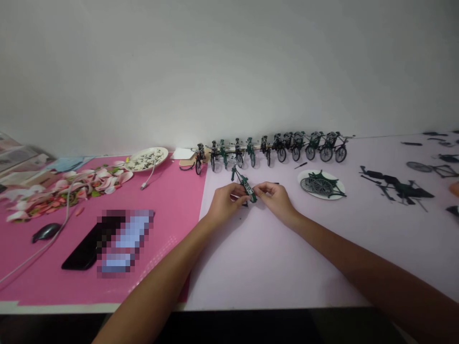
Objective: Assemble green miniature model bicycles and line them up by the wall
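Against a plain grey wall (229, 67), the pink and pale-lilac surface (272, 267) carries a row of small dark model bicycles (281, 147). Just below that row, the left hand (225, 203) pinches a dark-green miniature bicycle piece (245, 183) between thumb and curled fingers, while the right hand (277, 201), fingertips bunched, meets its right side; whether it grips, I cannot tell.

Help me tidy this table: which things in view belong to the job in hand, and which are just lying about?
Seem part of the job:
- green bicycle piece in the left hand, right hand at its lower end
- row of model bicycles
- miniature wheels on the dish
- loose dark parts

Seem just lying about:
- black phone
- mouse
- white cable
- petals
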`<state>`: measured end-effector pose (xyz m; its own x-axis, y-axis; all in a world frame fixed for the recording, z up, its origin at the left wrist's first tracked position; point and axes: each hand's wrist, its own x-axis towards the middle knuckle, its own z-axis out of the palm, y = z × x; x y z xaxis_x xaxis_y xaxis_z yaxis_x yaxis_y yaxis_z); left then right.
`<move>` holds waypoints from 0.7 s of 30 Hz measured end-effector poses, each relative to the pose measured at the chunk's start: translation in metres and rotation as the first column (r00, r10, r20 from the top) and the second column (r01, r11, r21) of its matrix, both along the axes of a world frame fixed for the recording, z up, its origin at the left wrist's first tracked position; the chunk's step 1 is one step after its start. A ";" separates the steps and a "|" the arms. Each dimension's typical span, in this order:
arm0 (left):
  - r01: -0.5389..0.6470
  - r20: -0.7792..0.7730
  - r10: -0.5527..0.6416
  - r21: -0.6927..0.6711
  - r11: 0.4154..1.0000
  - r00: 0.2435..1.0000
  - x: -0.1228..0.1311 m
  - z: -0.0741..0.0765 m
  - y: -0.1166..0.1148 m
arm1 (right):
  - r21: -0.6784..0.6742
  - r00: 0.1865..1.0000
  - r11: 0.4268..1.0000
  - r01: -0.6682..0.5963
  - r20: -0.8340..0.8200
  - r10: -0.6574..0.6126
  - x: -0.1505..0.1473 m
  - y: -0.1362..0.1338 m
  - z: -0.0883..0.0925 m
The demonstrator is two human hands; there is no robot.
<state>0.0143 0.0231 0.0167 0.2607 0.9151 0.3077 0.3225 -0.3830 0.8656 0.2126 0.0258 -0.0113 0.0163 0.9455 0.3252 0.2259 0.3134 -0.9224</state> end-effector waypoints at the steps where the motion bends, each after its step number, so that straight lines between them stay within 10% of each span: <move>1: -0.003 -0.003 0.003 0.010 1.000 1.000 0.000 0.001 -0.001 | 0.006 1.000 1.000 0.013 -0.004 -0.013 -0.001 -0.001 0.000; 21: -0.095 -0.340 0.191 0.279 0.955 0.921 0.000 -0.002 -0.002 | -0.012 0.995 0.999 -0.050 0.084 0.051 -0.013 -0.019 0.015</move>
